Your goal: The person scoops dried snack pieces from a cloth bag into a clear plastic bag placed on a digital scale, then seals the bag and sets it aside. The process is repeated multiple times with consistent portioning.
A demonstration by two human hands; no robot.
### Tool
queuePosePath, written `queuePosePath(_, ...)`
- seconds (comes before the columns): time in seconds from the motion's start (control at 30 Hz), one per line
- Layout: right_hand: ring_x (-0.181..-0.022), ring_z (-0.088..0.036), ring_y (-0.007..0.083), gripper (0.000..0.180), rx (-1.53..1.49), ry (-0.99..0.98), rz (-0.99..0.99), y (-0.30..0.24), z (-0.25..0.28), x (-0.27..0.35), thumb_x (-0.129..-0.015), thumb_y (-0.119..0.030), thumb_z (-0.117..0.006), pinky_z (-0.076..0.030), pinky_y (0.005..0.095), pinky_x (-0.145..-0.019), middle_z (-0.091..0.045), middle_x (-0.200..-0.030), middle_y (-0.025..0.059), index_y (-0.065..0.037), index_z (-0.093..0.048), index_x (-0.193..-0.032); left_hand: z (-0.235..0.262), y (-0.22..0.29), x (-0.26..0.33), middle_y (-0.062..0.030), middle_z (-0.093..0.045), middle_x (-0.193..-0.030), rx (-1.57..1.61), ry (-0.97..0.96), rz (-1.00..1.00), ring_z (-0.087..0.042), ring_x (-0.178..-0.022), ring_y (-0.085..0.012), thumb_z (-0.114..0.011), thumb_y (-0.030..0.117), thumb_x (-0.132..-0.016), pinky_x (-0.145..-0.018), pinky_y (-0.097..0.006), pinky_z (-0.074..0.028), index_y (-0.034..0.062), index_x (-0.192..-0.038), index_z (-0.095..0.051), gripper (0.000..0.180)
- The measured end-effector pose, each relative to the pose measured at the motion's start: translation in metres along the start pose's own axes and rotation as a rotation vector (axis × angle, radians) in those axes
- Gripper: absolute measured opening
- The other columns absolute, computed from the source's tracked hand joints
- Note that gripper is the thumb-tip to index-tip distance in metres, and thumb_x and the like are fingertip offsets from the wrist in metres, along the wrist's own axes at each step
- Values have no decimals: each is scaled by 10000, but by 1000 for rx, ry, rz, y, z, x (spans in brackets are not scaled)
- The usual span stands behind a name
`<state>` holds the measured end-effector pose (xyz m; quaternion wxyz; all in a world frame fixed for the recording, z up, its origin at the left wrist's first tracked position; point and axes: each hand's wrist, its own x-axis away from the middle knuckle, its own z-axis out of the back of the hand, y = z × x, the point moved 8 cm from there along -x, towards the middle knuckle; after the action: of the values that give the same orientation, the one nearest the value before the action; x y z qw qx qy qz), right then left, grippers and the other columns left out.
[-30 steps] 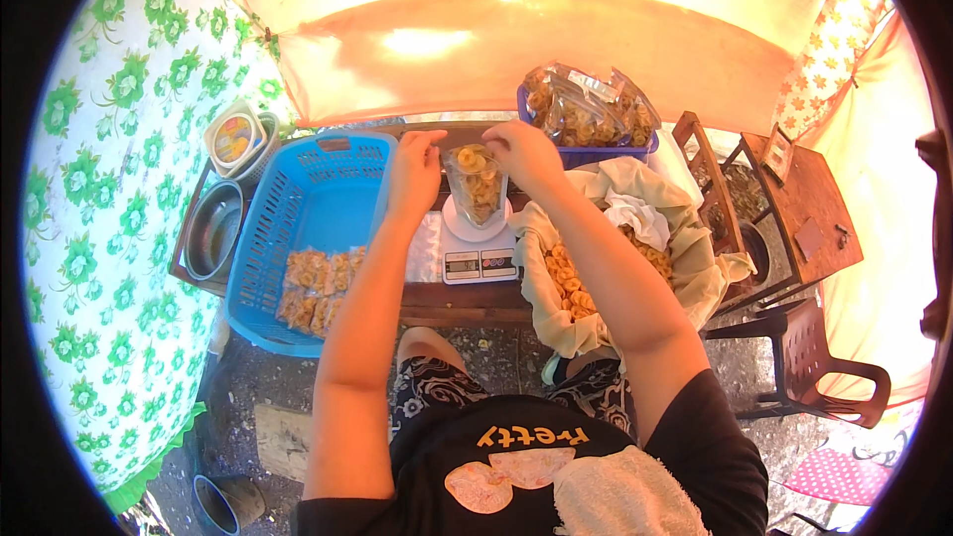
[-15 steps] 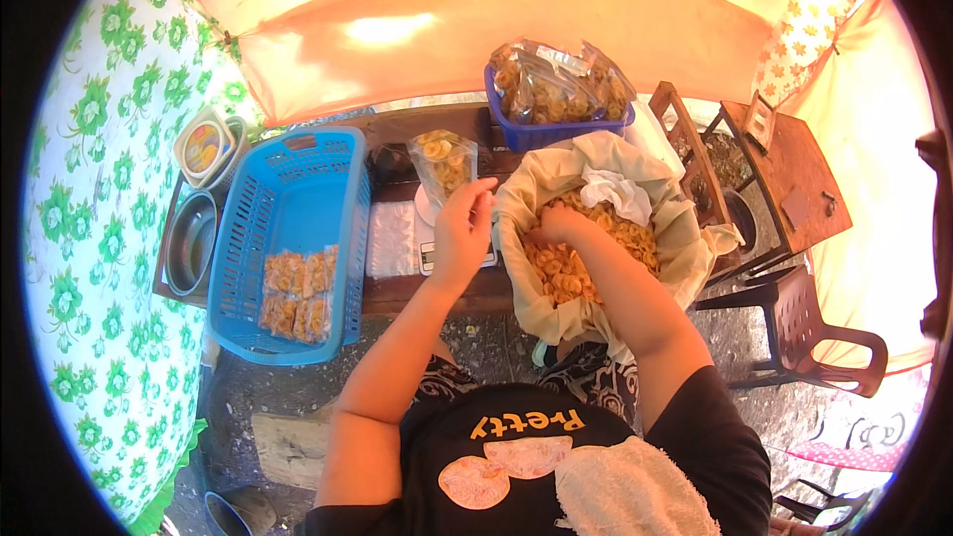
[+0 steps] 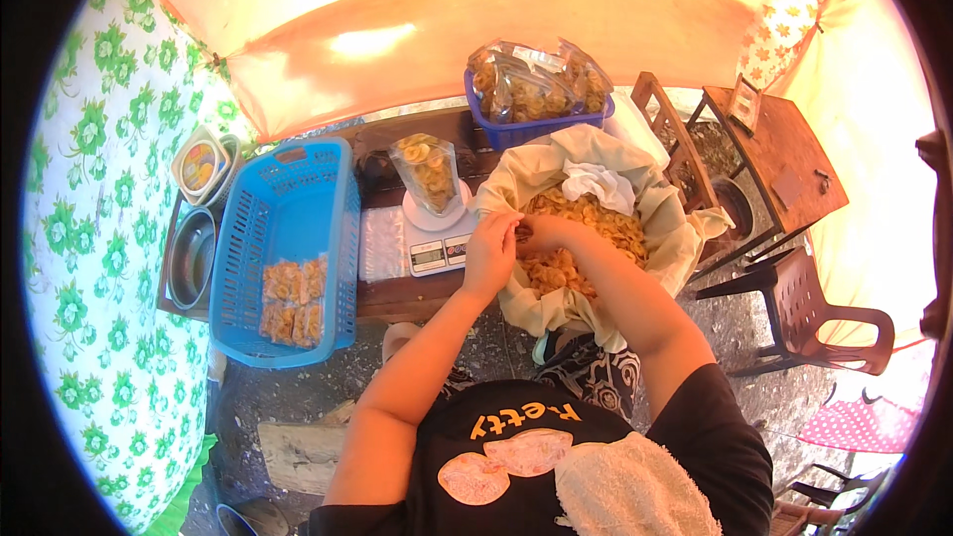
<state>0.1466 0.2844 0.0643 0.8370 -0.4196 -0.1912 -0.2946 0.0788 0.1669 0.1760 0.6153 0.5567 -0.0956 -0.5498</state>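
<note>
My left hand (image 3: pixel 491 250) and my right hand (image 3: pixel 549 234) meet over the near left rim of a cloth-lined container, fingers drawn together. Whatever lies between the fingertips is too small to make out. Thin yellow-brown chips (image 3: pixel 620 231) heap inside the cream cloth (image 3: pixel 541 164), and a crumpled white cloth or plastic (image 3: pixel 599 187) rests on their far side. Left of my hands, a clear pouch of chips (image 3: pixel 429 171) stands upright on the round plate of a white kitchen scale (image 3: pixel 425 256).
A blue basket (image 3: pixel 347 228) at left holds several small chip packets (image 3: pixel 294 303). Clear plastic bags (image 3: pixel 383 244) lie beside the scale. Behind the chips stands a dark blue tub (image 3: pixel 541 129) of filled pouches. At right are a wooden table (image 3: pixel 794 164) and a brown plastic chair (image 3: pixel 809 313).
My left hand has moved from in front of the scale rightward to my right hand. My right hand has drawn back from deeper among the chips toward the container's left rim.
</note>
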Motion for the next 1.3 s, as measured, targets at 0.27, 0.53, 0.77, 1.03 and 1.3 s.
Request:
queuePosePath(0.27,-758,-649,163,669,-205,-6,108,-11,4,13,-737,-250,-771,-514,271,-608,-652,-989,95,-103,-457,-1309,-1,2,1,-144,-602,-913,-19,34,11,-589,-813,-281,-494,-8,-903,-713,-340,-475,1,-1053,-618,195)
queuePosePath(0.53,-1027,-586,235,724,-129,-61,44,-15,19,38,-711,-253,-787,-483,355,-827,-585,-1200,127,-120,-457,-1341,-2,1,0,-146,-595,-904,-38,-4,-20,-582,-804,-289,-486,-14,-897,-713,-347,-473,-7,-1058,-613,205)
queuePosePath(0.77,-1110,-522,199,671,72,33,160,-16,67,133,-740,-328,-779,-414,342,-917,-568,-1207,96,-78,-494,-1295,-4,9,-3,-146,-589,-920,-179,-33,-97,-580,-804,-303,-506,-26,-873,-709,-356,-469,-3,-1032,-613,193)
queuePosePath(1.03,-951,-604,184,253,-304,344,149,25,77,172,-850,-158,-657,-474,318,-827,-655,-1029,66,-50,-632,-1078,-48,-1,-21,-153,-562,-1096,-119,-424,90,-592,-944,-312,-551,15,-853,-823,-364,-477,2,-1075,-610,230)
queuePosePath(1.3,-854,-624,235,185,-227,584,1,55,61,167,-822,-56,-583,-491,340,-753,-663,-904,103,-48,-676,-983,-97,-44,-21,-182,-603,-1087,-239,-745,318,-594,-1000,-321,-600,41,-832,-859,-378,-477,17,-1149,-602,318)
